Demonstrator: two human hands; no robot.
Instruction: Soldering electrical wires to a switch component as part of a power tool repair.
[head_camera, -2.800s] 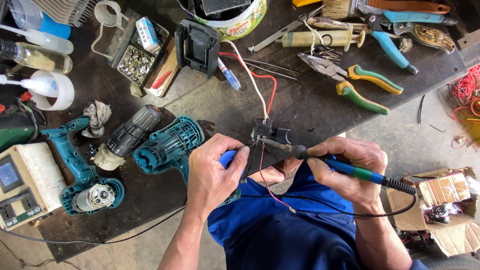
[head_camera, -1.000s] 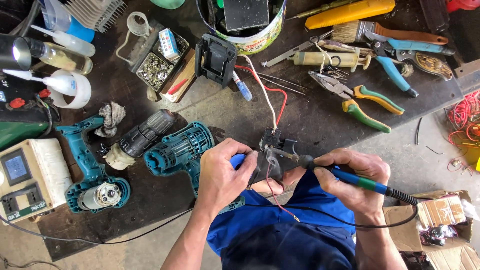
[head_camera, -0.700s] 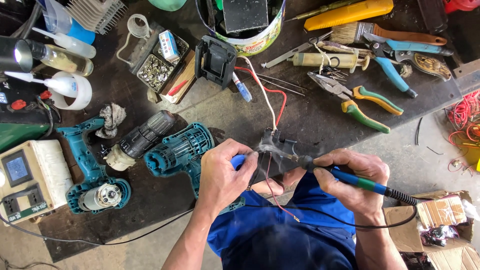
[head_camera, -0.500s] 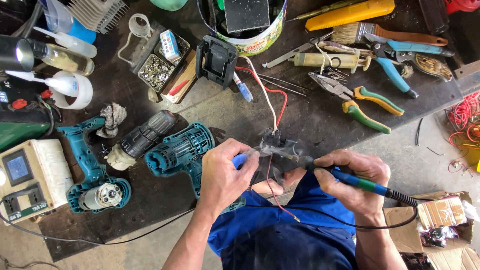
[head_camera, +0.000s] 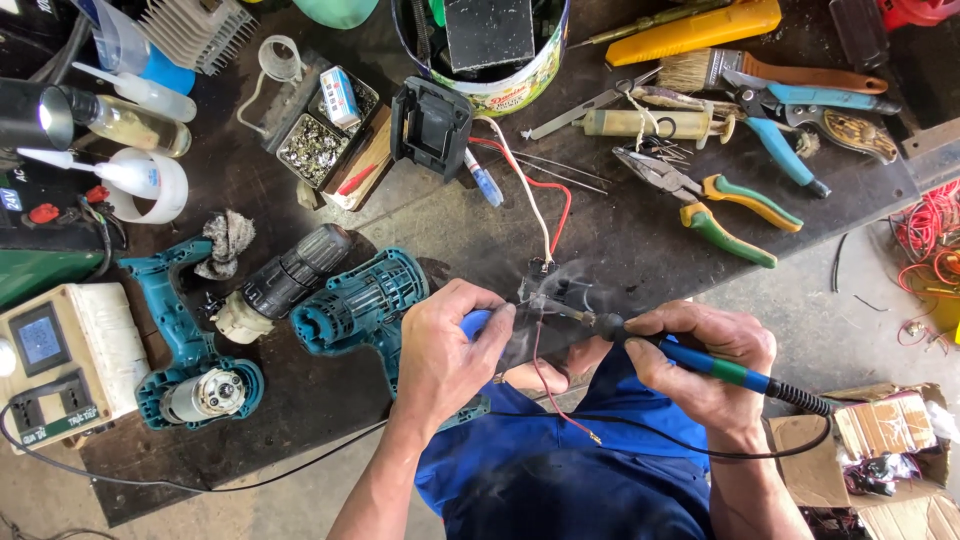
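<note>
Right hand (head_camera: 705, 365) gripped blue soldering iron (head_camera: 715, 367), tip on small switch part (head_camera: 548, 297) at surface (head_camera: 620, 240) front edge. Left hand (head_camera: 445, 345) pinched part. Smoke (head_camera: 575, 280) above. Printed tin (head_camera: 500, 85) behind.

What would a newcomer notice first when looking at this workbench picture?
First, the two hands at the bench edge: the right hand holds a blue soldering iron with its tip at a small black switch part, where thin smoke rises. The left hand steadies that part. Just left lies an opened teal drill housing, and green-handled pliers lie at the upper right.
</note>
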